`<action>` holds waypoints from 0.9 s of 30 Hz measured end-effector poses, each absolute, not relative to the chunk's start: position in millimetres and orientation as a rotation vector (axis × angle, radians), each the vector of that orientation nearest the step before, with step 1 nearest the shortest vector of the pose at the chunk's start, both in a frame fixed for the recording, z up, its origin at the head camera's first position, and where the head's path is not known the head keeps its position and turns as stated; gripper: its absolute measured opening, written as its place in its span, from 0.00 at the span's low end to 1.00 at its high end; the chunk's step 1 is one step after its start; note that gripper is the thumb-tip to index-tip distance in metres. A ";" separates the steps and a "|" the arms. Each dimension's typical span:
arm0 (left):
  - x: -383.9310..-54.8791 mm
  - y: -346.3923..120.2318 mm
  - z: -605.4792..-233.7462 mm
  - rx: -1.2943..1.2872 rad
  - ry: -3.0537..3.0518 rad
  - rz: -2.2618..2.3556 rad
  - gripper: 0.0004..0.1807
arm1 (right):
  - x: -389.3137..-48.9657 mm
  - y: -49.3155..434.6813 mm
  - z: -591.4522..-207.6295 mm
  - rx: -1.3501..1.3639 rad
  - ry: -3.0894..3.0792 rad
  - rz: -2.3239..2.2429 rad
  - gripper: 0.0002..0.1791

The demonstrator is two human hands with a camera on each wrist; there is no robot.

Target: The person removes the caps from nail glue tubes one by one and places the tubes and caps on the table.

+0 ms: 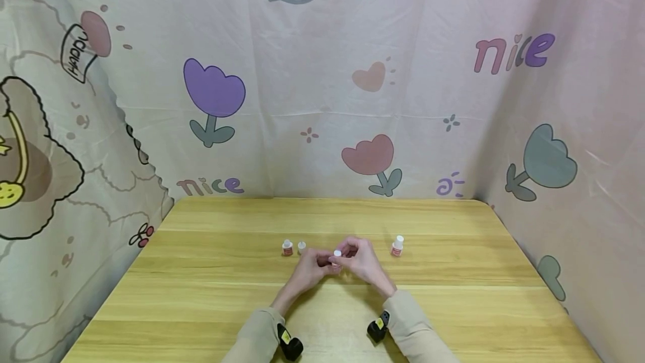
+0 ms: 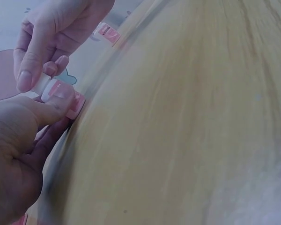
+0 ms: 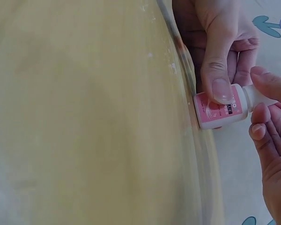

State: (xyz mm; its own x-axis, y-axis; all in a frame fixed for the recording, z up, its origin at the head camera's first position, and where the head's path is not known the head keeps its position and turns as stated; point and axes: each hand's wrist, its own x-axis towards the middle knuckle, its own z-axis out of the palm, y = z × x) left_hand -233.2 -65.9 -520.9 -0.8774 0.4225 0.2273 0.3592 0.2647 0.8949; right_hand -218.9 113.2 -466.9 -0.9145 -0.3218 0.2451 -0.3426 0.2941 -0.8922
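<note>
A small glue bottle [image 3: 208, 110] with a pink label and white top stands at the table surface between both hands. My left hand [image 1: 311, 268] holds its body, the thumb lying across the label in the right wrist view. From the other side, my right hand [image 1: 364, 259] pinches the white cap [image 1: 337, 253] between thumb and fingers. Left of the hands stands another pink-labelled bottle [image 1: 287, 249] with a short white top. Beside it is a loose white cap [image 1: 302, 247], near my left fingers. A third bottle [image 1: 397, 248], with a tall white cap, stands to the right.
The wooden table [image 1: 201, 296] reaches back to a patterned cloth [image 1: 302, 88] that hangs behind it and along both sides. Black wrist cameras are strapped over the beige sleeves [image 1: 415, 324].
</note>
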 end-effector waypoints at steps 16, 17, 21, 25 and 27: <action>-232.1 -69.2 -522.1 0.719 2.441 1.734 0.11 | -233.6 117.3 -493.6 0.732 -2.507 1.704 0.09; -231.8 -68.9 -522.1 0.720 2.442 1.750 0.11 | -234.1 117.2 -494.1 0.724 -2.508 1.699 0.09; -231.6 -68.5 -522.7 0.710 2.444 1.791 0.11 | -233.2 116.5 -492.0 0.671 -2.507 1.701 0.12; -231.5 -68.7 -522.6 0.675 2.471 1.760 0.10 | -231.7 114.4 -490.1 0.609 -2.504 1.669 0.12; -231.7 -68.6 -523.2 0.671 2.494 1.734 0.10 | -231.4 113.5 -490.6 0.599 -2.500 1.631 0.11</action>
State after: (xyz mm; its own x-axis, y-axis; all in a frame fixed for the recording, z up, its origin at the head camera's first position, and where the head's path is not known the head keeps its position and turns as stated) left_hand -231.7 -68.6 -523.2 -0.9066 0.3629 0.2153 0.3282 0.2856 0.9004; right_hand -231.4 113.5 -490.6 -0.9181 -0.2702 0.2900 -0.3744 0.3504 -0.8585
